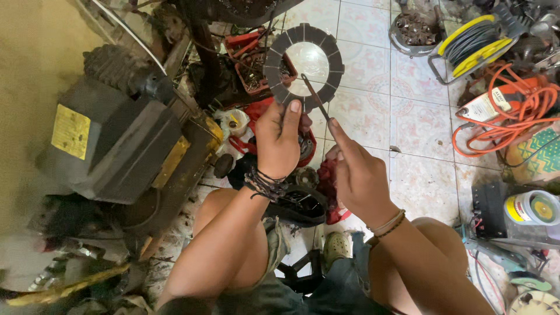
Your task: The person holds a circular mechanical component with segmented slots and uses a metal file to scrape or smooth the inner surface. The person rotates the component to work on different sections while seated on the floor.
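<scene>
My left hand [279,139] holds up a dark ring-shaped friction plate [333,64] by its lower edge, thumb pressed on its face. The ring has segmented pads around a wide round hole. My right hand [357,172] grips a thin metal pick [315,97] whose tip rests against the ring's lower inner rim. Both wrists wear cord bracelets. My bare knees show below the hands.
A grey engine block with a yellow label [105,146] stands at the left. Red trays of small parts [252,61] lie beyond the ring. At the right are a coiled orange cable [519,111], a yellow-rimmed cable reel [475,41] and a round tin [534,208] on the tiled floor.
</scene>
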